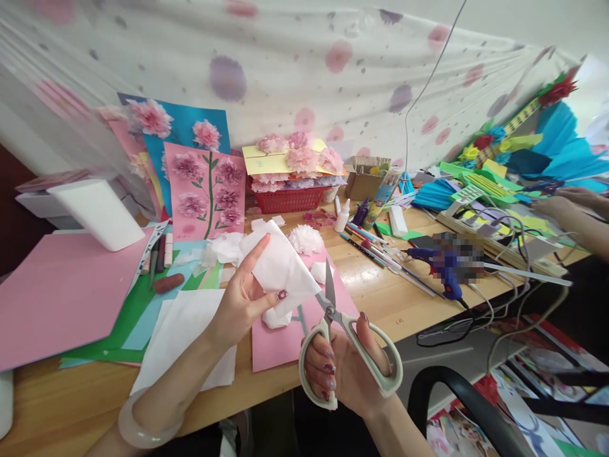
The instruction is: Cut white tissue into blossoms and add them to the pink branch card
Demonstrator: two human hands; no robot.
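Between the thumb and fingers of my left hand is a folded piece of white tissue paper, held up over the table. My right hand grips white-handled scissors through both loops. Their blades stand apart at the paper's right edge. Beneath them lies a pink sheet of card, with a fluffy white paper flower and smaller white paper pieces on it. Flat white sheets rest under my left forearm.
Finished flower cards lean at the back beside a red basket of paper flowers. Pens, a white glue bottle and a blue glue gun with cables lie to the right. Another person's hands are at far right.
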